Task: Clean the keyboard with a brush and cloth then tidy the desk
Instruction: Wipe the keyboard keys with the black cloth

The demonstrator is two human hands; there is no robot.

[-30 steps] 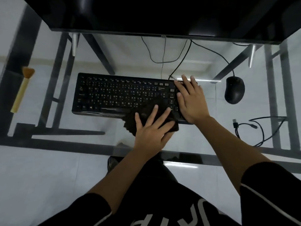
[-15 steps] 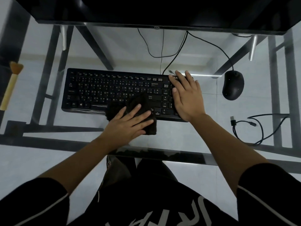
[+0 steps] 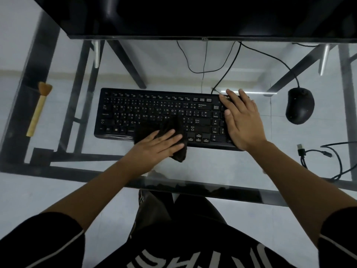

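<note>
From the left: the brush (image 3: 39, 109) lies alone at nine o'clock of the keyboard (image 3: 154, 111), close to the glass desk's (image 3: 212, 165) left side, and I judge a wide elbow swing could knock it off. My left hand (image 3: 156, 146) lies flat with straight fingers, pressing the dark cloth (image 3: 169, 125) onto the keyboard's near edge, around six o'clock of the board. Part of the cloth hangs past that edge onto the glass. If I push hard there, I expect keys to get pressed or a cap to catch in the fabric, and the loose tail could drag grit back over wiped rows. My right hand (image 3: 241, 120) rests open and spread over the number pad at the three o'clock end, bracing it; if that hand lifts, the board would likely skate on the glass. Further right, the mouse (image 3: 300, 105) sits at three o'clock and a loose cable (image 3: 316, 153) at four o'clock, both within reach of a sliding forearm. The keyboard itself lies flat and square under the monitor (image 3: 193, 16), black with pale legends, its lead running off from one o'clock. In this dim light I cannot tell whether dust remains.
</note>
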